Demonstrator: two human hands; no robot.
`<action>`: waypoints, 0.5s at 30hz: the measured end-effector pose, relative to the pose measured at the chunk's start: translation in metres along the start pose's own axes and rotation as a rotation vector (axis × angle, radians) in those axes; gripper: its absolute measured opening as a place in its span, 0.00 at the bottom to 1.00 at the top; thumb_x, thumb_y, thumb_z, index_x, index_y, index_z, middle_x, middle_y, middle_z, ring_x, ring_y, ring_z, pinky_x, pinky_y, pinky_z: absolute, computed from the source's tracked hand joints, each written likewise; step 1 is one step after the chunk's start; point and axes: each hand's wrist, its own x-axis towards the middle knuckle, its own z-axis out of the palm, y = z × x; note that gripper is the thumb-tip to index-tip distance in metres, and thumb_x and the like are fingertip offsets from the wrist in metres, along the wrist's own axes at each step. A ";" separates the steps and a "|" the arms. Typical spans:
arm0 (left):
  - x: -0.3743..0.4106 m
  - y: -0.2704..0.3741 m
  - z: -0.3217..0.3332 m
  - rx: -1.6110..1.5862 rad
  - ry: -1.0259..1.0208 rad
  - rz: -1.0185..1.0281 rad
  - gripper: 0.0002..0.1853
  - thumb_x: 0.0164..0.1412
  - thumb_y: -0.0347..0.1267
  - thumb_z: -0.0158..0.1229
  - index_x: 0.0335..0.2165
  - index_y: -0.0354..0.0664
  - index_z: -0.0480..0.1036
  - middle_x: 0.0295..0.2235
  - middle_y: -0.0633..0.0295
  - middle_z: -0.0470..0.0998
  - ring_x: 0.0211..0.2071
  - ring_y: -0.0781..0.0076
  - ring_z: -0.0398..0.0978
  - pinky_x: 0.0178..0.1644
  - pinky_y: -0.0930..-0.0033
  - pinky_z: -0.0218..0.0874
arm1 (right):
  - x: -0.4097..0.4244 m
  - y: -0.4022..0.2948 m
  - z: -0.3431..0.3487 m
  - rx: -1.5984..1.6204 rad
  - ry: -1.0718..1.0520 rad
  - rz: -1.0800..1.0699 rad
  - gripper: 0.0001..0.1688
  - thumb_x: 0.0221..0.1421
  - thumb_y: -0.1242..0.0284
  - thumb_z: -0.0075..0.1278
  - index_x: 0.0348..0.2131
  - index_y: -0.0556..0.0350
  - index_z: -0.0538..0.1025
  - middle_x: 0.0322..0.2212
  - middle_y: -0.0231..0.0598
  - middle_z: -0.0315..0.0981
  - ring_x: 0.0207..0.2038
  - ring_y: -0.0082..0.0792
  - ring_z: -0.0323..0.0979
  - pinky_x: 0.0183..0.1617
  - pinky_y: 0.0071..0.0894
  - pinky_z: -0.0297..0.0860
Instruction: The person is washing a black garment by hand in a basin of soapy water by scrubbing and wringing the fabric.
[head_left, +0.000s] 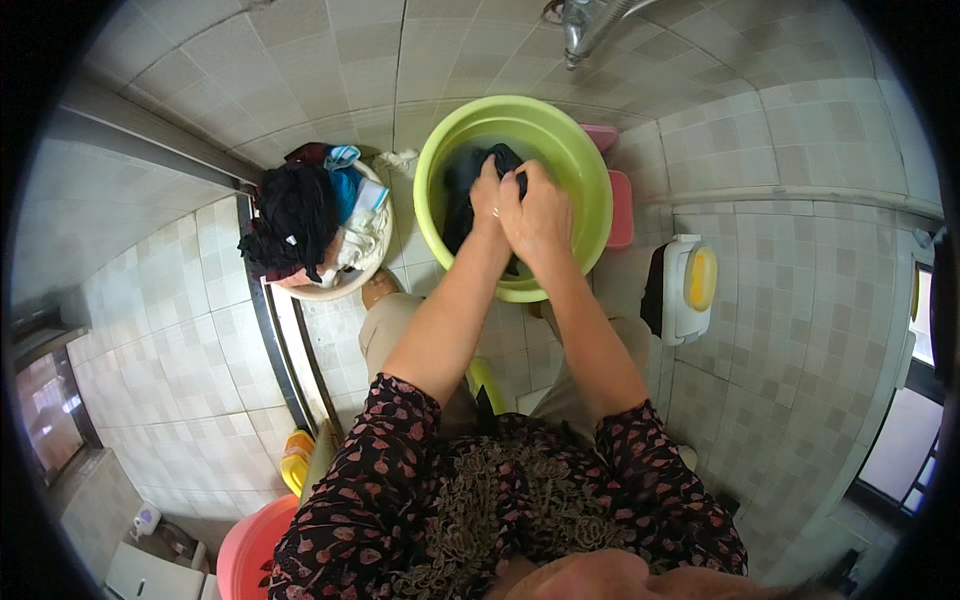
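Note:
A green plastic basin (592, 225) stands on the tiled floor between my feet and the wall, with water in it. Black cloth (459, 214) lies in the water on the basin's left side. Both my hands are over the basin, close together at its middle. My left hand (486, 191) grips part of the wet black cloth. My right hand (538, 214) is beside it, fingers bent and also closed on the cloth. At left, a pale basin (386, 240) is heaped with black, blue and white clothes (300, 210).
A metal tap (576, 37) is on the wall above the basin. Pink plastic items (620, 210) sit at the basin's right, near a white container with a yellow part (686, 289). A yellow container (297, 457) and a pink tub (251, 544) stand lower left. A door track runs along the left.

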 end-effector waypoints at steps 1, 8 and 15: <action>-0.002 0.024 -0.006 -0.430 -0.034 -0.251 0.26 0.58 0.44 0.44 0.46 0.31 0.64 0.37 0.46 0.75 0.40 0.52 0.73 0.44 0.61 0.65 | -0.010 -0.007 -0.001 0.060 0.010 -0.058 0.24 0.51 0.58 0.40 0.33 0.62 0.74 0.29 0.59 0.73 0.34 0.58 0.71 0.41 0.49 0.66; -0.053 0.074 0.042 -0.454 -0.188 -0.547 0.20 0.61 0.46 0.45 0.40 0.42 0.68 0.35 0.59 0.73 0.36 0.63 0.73 0.40 0.55 0.65 | 0.087 0.072 0.003 0.154 0.064 0.189 0.31 0.52 0.54 0.40 0.42 0.64 0.72 0.37 0.59 0.72 0.41 0.56 0.70 0.47 0.47 0.63; -0.045 0.076 0.040 -0.624 -0.133 -0.404 0.26 0.62 0.48 0.42 0.46 0.37 0.67 0.42 0.58 0.73 0.41 0.63 0.71 0.49 0.63 0.62 | 0.008 0.061 0.012 0.402 0.288 -0.088 0.25 0.46 0.63 0.56 0.39 0.65 0.71 0.35 0.51 0.70 0.40 0.50 0.69 0.45 0.42 0.63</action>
